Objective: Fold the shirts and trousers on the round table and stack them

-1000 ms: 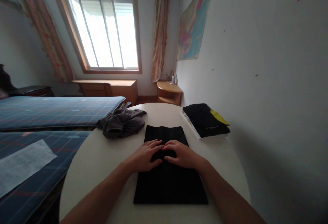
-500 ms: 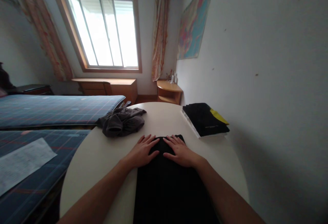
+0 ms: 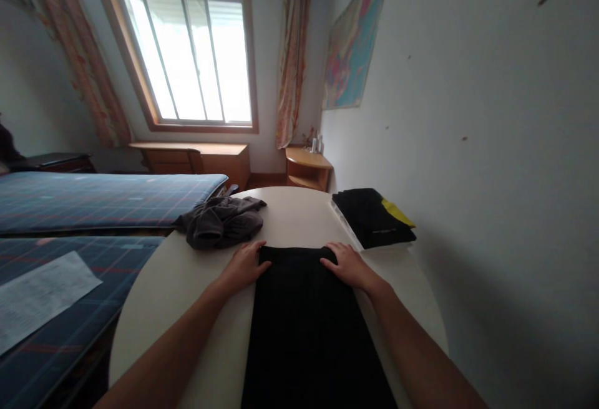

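A long black garment (image 3: 304,322), folded flat, lies down the middle of the round table with its straight far edge facing the window. Its exact kind I cannot make out. My left hand (image 3: 243,265) rests at the far left corner, thumb apart from the fingers and lying on the cloth. At the opposite corner, my right hand (image 3: 349,264) lies in the same way, fingers over the far edge and thumb spread inward. Both hands touch the cloth and look open. The garment's near end runs out of view at the bottom.
On the white round table (image 3: 294,209) a crumpled dark grey garment (image 3: 222,222) lies at the back left. A folded black and yellow garment (image 3: 374,219) in clear plastic sits at the back right, near the wall. Left is a plaid mattress (image 3: 112,200) and a paper sheet (image 3: 47,297).
My hands have slid apart, from the middle of the black garment's far end out to its two corners. The far edge now shows between them, straight and flat.
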`<state>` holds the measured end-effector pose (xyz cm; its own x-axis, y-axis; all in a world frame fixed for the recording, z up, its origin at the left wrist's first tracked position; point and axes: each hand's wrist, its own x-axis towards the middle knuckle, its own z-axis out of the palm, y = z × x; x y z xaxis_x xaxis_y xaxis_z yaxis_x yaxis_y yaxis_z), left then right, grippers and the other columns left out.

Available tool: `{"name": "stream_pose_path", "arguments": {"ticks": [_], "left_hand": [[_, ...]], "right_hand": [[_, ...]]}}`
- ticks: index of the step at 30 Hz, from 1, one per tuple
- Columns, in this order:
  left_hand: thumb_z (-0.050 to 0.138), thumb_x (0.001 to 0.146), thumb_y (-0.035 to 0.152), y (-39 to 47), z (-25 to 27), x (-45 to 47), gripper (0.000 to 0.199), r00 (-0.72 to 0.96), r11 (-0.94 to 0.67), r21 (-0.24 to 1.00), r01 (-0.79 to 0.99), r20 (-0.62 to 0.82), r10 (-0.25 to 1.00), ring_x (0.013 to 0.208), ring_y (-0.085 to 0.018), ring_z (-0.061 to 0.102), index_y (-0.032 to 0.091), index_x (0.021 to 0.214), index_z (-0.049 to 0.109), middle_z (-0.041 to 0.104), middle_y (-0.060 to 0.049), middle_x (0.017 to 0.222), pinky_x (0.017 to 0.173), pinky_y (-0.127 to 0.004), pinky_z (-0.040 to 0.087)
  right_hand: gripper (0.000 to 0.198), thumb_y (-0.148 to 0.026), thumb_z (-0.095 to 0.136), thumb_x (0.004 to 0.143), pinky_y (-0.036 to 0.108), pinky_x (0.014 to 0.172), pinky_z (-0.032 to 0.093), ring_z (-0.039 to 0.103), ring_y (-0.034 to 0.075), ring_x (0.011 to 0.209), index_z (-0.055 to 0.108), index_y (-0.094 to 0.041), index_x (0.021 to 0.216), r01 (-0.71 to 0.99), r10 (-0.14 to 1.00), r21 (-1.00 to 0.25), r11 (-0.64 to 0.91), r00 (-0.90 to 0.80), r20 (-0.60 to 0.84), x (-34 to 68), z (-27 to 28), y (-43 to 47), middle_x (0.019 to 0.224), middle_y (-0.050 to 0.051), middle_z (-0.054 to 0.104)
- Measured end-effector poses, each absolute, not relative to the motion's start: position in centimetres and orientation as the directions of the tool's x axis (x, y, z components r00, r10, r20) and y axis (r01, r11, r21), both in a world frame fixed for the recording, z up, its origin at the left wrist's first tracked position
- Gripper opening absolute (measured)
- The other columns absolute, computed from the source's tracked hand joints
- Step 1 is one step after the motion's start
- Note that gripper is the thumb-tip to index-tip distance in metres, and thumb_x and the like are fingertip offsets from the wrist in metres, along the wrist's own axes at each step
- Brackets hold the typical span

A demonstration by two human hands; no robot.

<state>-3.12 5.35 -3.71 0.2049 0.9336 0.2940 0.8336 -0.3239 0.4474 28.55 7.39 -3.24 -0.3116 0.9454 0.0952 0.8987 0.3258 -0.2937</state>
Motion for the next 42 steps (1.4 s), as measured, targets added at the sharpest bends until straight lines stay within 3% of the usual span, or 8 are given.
{"name": "stream_pose_path", "arguments": {"ticks": [6,12,16,21,27,33,38,42], "left_hand": [[0.07,0.078,0.021,5.7,-4.4,-2.4,0.064,0.125,-0.233,0.579,0.781,0.222,0.967,0.115,-0.03,0.063,0.007,0.137,0.053,0.068,-0.017,0.122,0.103,-0.039,0.046],[0.068,0.077,0.017,5.7,-4.3,-2.0,0.024,0.186,-0.285,0.605,0.744,0.222,0.957,0.1,-0.027,0.065,0.015,0.1,0.074,0.074,-0.009,0.097,0.092,-0.036,0.049],[0.066,0.077,0.016,5.3,-3.9,-2.0,0.02,0.202,-0.294,0.602,0.742,0.218,0.955,0.09,-0.024,0.066,0.015,0.096,0.074,0.073,-0.007,0.094,0.083,-0.031,0.049],[0.064,0.079,0.023,5.1,-3.4,-2.5,0.018,0.202,-0.278,0.687,0.671,0.192,0.96,0.079,-0.021,0.068,0.018,0.094,0.072,0.074,-0.004,0.089,0.071,-0.028,0.049],[0.065,0.082,0.039,5.3,-3.5,-2.5,0.029,0.114,-0.03,0.924,0.382,-0.015,0.993,0.046,-0.013,0.062,0.017,0.1,0.06,0.068,-0.002,0.081,0.042,-0.021,0.041],[0.073,0.081,0.045,4.5,-2.3,-2.1,0.041,0.118,0.133,0.991,0.03,-0.136,0.984,0.074,-0.021,0.075,0.022,0.109,0.052,0.063,-0.004,0.099,0.057,-0.024,0.056],[0.078,0.078,0.04,3.9,-1.0,-2.2,0.04,0.113,0.06,0.979,-0.197,-0.038,0.993,0.1,-0.025,0.07,0.024,0.105,0.055,0.062,-0.003,0.105,0.078,-0.036,0.06],[0.082,0.074,0.034,3.9,-0.6,-2.4,0.043,0.12,0.063,0.932,-0.356,-0.021,0.993,0.111,-0.025,0.065,0.028,0.108,0.056,0.061,-0.001,0.112,0.085,-0.041,0.059]], "right_hand": [[0.05,-0.045,0.06,0.087,0.042,0.105,0.038,0.051,0.032,0.124,0.062,-0.014,0.125,0.915,0.97,-0.322,0.243,-0.227,0.087,29.2,-2.8,7.5,0.133,0.016,0.059],[0.029,-0.023,0.06,0.082,0.033,0.095,0.046,0.062,0.024,0.105,0.065,-0.014,0.109,0.841,0.96,-0.464,0.279,-0.256,0.112,29.6,-2.2,7.5,0.114,0.013,0.067],[0.03,-0.026,0.063,0.081,0.031,0.081,0.05,0.067,0.022,0.089,0.067,-0.016,0.109,0.774,0.967,-0.586,0.241,-0.244,0.076,30.2,-1.7,7.3,0.101,0.01,0.073],[0.02,-0.034,0.07,0.078,0.029,0.069,0.051,0.069,0.023,0.078,0.07,-0.016,0.085,0.733,0.98,-0.657,0.174,-0.198,0.038,30.7,-1.6,7.4,0.087,0.008,0.074],[0.034,-0.038,0.064,0.085,0.023,0.04,0.045,0.062,0.012,0.044,0.056,-0.019,0.112,0.466,0.987,-0.881,-0.084,-0.08,-0.136,30.0,-1.3,6.9,0.101,0.008,0.069],[0.048,-0.056,0.062,0.086,0.029,0.055,0.057,0.074,0.02,0.066,0.044,-0.029,0.122,0.227,0.974,-0.964,-0.136,-0.147,-0.172,29.4,0.0,5.9,0.113,0.007,0.064],[0.046,-0.06,0.067,0.082,0.038,0.085,0.055,0.073,0.022,0.094,0.047,-0.031,0.112,0.046,0.974,-0.996,0.073,-0.216,0.061,29.1,0.4,5.8,0.095,-0.002,0.063],[0.044,-0.059,0.071,0.079,0.043,0.094,0.05,0.066,0.022,0.107,0.05,-0.034,0.108,-0.072,0.964,-0.982,0.175,-0.191,0.186,29.1,0.5,6.0,0.095,-0.003,0.061]]}}
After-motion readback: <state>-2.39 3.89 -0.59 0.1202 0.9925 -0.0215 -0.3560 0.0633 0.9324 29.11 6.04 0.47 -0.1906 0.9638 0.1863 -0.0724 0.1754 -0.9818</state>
